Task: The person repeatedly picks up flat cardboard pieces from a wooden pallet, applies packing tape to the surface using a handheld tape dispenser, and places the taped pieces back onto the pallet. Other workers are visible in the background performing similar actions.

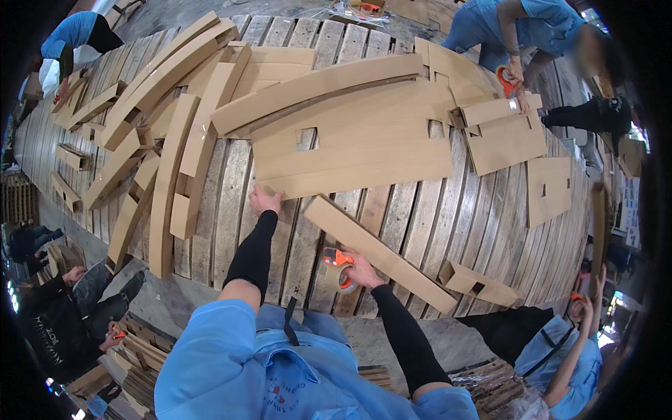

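Observation:
My left hand [266, 201] grips the near left corner of a large flat cardboard sheet [364, 150], its fingertips hidden at the edge. The sheet lies on a slatted wooden table and has rectangular cutouts. In my right hand [363, 270] is an orange tape dispenser [339, 257] with a roll of tape, held low over the slats. Just beyond that hand, a long narrow cardboard box [380, 253] lies slantwise. Another long folded cardboard beam [322, 92] rests across the far part of the sheet.
Several long cardboard beams [173, 185] crowd the table's left side. A short cardboard piece [479, 284] lies near the right front edge, with a flat cut panel [549, 190] farther right. Across the table a co-worker [521, 42] holds another tape dispenser [505, 82]; other people stand around.

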